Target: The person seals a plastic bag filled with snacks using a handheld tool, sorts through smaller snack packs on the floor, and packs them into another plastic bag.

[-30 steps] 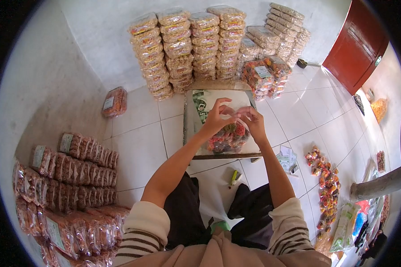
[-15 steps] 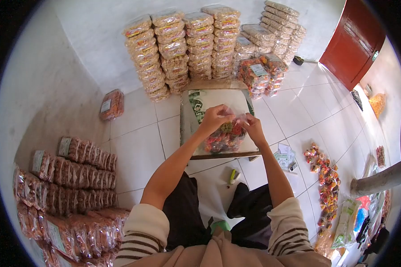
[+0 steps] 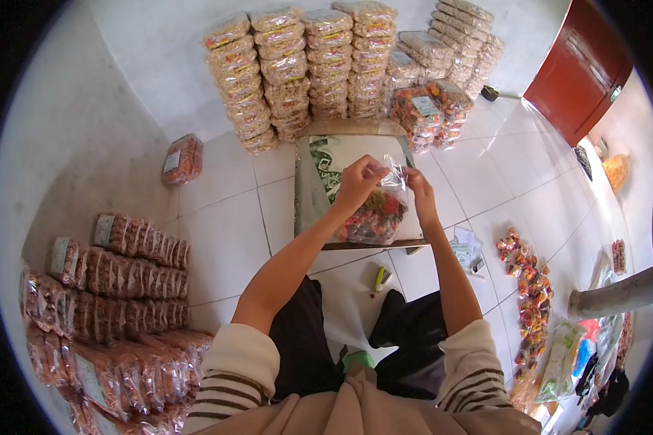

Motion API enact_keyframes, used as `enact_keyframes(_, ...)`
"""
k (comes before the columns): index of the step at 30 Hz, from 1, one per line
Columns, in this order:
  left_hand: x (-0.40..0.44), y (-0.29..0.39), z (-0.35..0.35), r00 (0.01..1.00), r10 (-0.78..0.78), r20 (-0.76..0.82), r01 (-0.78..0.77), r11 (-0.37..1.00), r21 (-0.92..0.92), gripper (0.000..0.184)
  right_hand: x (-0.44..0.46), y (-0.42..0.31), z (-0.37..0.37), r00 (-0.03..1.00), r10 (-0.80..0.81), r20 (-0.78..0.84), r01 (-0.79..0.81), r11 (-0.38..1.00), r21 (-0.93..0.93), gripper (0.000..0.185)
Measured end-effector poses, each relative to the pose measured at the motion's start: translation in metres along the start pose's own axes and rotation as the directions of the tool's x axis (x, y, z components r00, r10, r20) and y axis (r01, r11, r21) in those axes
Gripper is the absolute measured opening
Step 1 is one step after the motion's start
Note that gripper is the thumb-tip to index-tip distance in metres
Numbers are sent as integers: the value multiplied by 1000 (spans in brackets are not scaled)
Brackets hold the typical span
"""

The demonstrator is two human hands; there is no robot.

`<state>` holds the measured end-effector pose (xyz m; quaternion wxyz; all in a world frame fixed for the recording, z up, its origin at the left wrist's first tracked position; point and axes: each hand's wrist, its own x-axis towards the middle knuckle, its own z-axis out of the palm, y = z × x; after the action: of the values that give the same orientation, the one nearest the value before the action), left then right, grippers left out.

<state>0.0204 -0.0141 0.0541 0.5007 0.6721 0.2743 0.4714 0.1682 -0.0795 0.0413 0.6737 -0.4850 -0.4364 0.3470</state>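
Note:
A clear plastic bag (image 3: 374, 220) filled with small red, orange and dark wrapped pieces rests on the near part of a low table (image 3: 354, 148). Its filled part lies towards me, and its bare plastic top stretches up between my hands. My left hand (image 3: 360, 180) pinches the left side of that loose top, fingers closed. On the other side, my right hand (image 3: 420, 190) has its fingers closed at the right edge of the plastic. What the pieces in the bag are, I cannot make out.
Tall stacks of packed bags (image 3: 279, 69) stand along the back wall, with bags of colourful pieces (image 3: 417, 109) beside them. Rows of brown packs (image 3: 123, 290) fill the left. Strung small packets (image 3: 533, 312) lie on the right floor. A green cutter-like item (image 3: 379, 278) lies before the table.
My hands have moved a little farther from me and farther apart. The clear top of the bag is now pulled up and spread flatter between them.

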Motion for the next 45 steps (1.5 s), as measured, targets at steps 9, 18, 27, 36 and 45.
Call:
enact_keyframes(9, 6, 5, -18, 1000, -16, -6, 16, 1000, -8, 27, 5, 4, 23, 991, 28, 132, 21, 933, -359, 17)
enact_keyframes(18, -33, -24, -79, 883, 305, 358, -441, 800, 407, 38, 6, 4, 20, 991, 55, 119, -23, 967, -255, 15)
enact_keyframes(27, -32, -12, -36, 995, 25, 92, -25, 1000, 2, 45, 1, -3, 22, 986, 60, 156, -34, 986, -161, 14)
enact_keyframes(36, -16, -17, -50, 906, 419, 52, -413, 854, 316, 56, 3, -2, 21, 984, 9, 177, 29, 978, -208, 12)
enact_keyframes(45, -13, -12, -21, 990, 118, 71, -118, 993, 4, 28, 4, -8, 24, 990, 60, 126, -28, 970, -243, 16)
